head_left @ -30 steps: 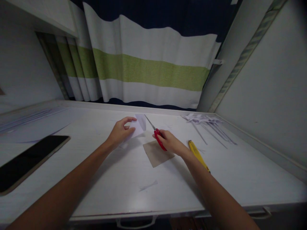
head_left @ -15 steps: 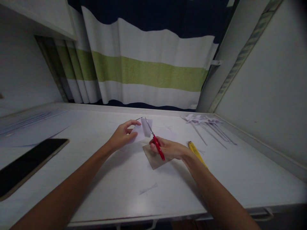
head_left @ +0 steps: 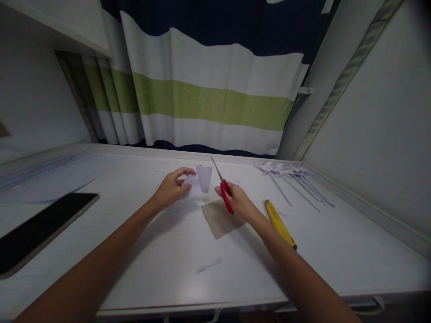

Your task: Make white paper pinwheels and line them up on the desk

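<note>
Scissors point(head_left: 226, 196) are off the white paper point(head_left: 204, 179) now; half a second ago the blades were right up on it, and now they're to its right, just apart, slim metal pointing up and a bit left. Right hand point(head_left: 237, 200) has its fingers wrapped around the glossy red handles. Left hand point(head_left: 172, 187) is pinching the paper between thumb and fingers, so the sheet is up above the desk point(head_left: 151, 269), near the middle, with a crisp tapered flap standing out on its right side. It's thin stuff, smooth and slightly see-through looking.

Under the right hand lies a flat, matte tan square point(head_left: 218, 223), corner toward the front edge. Just beside the right forearm is a yellow tool point(head_left: 280, 225), long and slim with a dark end. Farther back on the right, a pile of folded paper pieces point(head_left: 281, 168) has long skinny stems sticking out. Over on the left there's a flat black phone point(head_left: 47, 229) with rounded corners, and behind everything hangs a fabric curtain point(head_left: 215, 105) in wavy navy, white and green bands.
</note>
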Motion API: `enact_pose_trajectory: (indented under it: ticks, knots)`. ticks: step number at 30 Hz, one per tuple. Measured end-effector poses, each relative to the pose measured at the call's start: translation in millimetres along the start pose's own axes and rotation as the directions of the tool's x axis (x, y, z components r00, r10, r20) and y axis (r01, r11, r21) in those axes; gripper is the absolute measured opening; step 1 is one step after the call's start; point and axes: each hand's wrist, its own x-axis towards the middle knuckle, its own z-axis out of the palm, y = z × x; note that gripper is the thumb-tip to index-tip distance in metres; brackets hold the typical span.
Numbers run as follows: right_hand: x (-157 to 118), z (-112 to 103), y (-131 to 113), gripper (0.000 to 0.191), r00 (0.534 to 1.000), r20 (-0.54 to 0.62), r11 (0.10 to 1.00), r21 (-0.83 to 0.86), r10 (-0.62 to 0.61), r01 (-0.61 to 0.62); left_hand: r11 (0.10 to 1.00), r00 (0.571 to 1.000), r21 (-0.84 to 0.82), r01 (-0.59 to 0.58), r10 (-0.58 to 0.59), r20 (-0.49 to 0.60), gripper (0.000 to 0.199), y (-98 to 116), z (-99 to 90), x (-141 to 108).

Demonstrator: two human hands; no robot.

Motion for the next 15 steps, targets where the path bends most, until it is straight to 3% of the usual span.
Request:
enact_pose_trajectory:
  ticks: [4, 7, 9, 11, 13, 15]
  knots:
    - [-9, 2, -8, 0.032, 0.945, 0.324, 0.99, 0.144, -0.05, 0.002, 1.0, 1.0, -0.008, -0.011, 0.011, 0.009, 0.034, 2, 0.0, -1]
    - [-12, 0, -13, 0.038, 0.926, 0.369, 0.969, 0.247, -0.076, -0.019, 1.0, 1.0, 0.004, 0.008, -0.009, 0.019, 0.034, 2, -0.3, -1]
    - [-13, -2, -15, 0.046, 0.905, 0.423, 0.914, 0.384, -0.045, -0.134, 1.0, 0.999, -0.01, 0.027, -0.027, 0.038, 0.035, 0, -0.7, 0]
    - [-14, -5, -16, 0.054, 0.847, 0.531, 0.816, 0.5, -0.024, -0.29, 0.999, 0.998, -0.046, 0.023, -0.021, 0.057, 0.035, -1, -1.0, 0]
    - [-14, -7, -15, 0.059, 0.783, 0.621, 0.739, 0.542, -0.03, -0.401, 0.996, 0.998, -0.088, 0.011, -0.006, 0.065, 0.034, -1, -1.1, 0]
    - [-14, -6, -12, 0.06, 0.762, 0.648, 0.708, 0.549, -0.024, -0.444, 0.992, 0.998, -0.126, 0.022, -0.014, 0.067, 0.034, 1, -0.5, -2]
